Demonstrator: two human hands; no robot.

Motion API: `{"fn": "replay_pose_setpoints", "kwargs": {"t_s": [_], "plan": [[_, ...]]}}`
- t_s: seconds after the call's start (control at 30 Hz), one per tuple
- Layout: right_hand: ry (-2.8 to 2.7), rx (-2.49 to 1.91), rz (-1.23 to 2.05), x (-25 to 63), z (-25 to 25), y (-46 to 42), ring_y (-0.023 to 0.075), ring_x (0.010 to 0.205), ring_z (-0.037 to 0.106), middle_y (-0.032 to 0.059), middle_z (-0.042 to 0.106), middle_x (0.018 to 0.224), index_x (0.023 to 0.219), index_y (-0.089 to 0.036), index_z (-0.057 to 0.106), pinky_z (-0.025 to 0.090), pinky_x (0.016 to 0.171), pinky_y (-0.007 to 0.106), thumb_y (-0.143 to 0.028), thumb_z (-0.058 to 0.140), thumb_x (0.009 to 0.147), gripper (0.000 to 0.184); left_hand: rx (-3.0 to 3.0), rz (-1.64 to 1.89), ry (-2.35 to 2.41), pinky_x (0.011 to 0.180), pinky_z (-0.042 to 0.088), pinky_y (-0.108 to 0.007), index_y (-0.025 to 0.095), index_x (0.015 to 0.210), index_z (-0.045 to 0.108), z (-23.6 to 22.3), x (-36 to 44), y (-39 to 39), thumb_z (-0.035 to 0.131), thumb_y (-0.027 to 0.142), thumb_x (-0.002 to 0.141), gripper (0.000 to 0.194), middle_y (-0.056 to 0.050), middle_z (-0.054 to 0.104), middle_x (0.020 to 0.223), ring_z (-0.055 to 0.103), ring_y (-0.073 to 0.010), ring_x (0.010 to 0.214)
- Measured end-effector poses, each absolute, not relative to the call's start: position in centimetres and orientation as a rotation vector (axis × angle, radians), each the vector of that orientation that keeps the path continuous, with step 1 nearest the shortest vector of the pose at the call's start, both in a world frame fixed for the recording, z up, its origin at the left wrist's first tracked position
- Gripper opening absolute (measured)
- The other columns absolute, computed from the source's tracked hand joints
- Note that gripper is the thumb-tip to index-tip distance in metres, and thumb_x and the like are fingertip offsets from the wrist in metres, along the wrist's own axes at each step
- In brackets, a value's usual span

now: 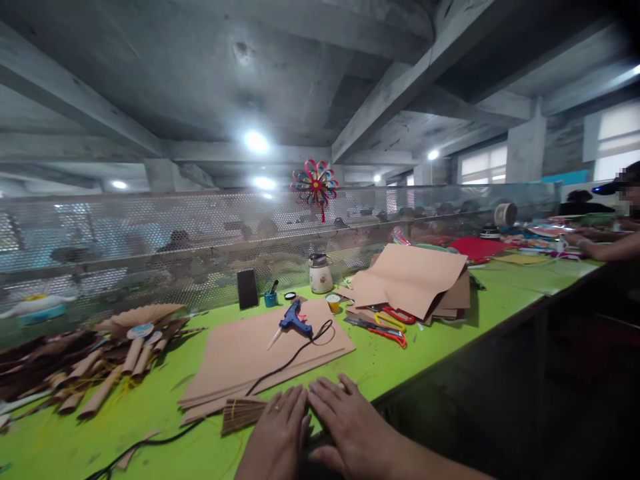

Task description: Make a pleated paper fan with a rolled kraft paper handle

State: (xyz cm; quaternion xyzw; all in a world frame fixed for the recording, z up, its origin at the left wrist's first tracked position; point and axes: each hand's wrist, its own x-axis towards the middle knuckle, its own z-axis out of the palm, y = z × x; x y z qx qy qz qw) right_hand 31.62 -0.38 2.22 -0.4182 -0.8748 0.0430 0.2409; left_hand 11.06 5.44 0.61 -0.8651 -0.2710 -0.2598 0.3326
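Observation:
My left hand (280, 427) and my right hand (345, 417) lie side by side, palms down and fingers stretched out, near the front edge of the green table (150, 407). Both press flat on a pleated brown paper strip (243, 412) that sticks out to the left from under my left hand. A ring shows on one finger of the left hand. Just beyond the hands lies a stack of brown paper sheets (240, 353) with a blue glue gun (296, 323) on it, its black cord (280, 367) trailing towards me.
Folded paper fans and rolls (120, 353) are piled at the left. Red scissors (387, 330), a loose brown sheet pile (415, 280), a white jar (320, 273) and small cups stand behind. A mesh screen (150, 233) bounds the back, carrying a paper pinwheel (315, 183). Another person's arm (610, 247) rests far right.

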Motion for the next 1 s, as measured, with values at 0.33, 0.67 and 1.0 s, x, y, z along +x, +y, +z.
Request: {"fn": "replay_pose_setpoints", "kwargs": {"t_s": [0.33,0.67,1.0], "plan": [[-2.338,-1.310,-0.038,33.2,1.1,-1.6,0.0309,0.148,0.023,0.0145,0.028,0.158,0.154,-0.015,0.027,0.017,0.119,0.060,-0.058,0.044,0.097,0.074,-2.414,-0.571,-0.864,0.098,0.053,-0.049,0.014,0.124,0.062,1.6,11.3,4.3,0.048,0.039,0.097,0.040,-0.014,0.068,0.124,0.066,-0.0289,0.113],[-2.241,-1.441,-0.081,32.8,1.5,-2.1,0.0352,0.143,0.033,0.0186,0.038,0.153,0.148,-0.009,0.041,0.021,0.116,0.065,-0.063,0.040,0.096,0.075,-2.399,-0.555,-0.870,0.096,0.054,-0.050,0.009,0.124,0.063,1.4,11.4,4.2,0.045,0.041,0.098,0.045,-0.017,0.067,0.125,0.065,-0.0312,0.114],[-2.257,-1.443,-0.059,32.9,2.2,-2.2,0.0331,0.142,0.036,0.0174,0.040,0.152,0.146,-0.008,0.044,0.025,0.118,0.060,-0.062,0.040,0.096,0.074,-2.397,-0.573,-0.894,0.097,0.053,-0.049,0.011,0.125,0.063,1.4,11.4,4.0,0.049,0.047,0.096,0.047,-0.016,0.066,0.127,0.065,-0.0305,0.115]]}}
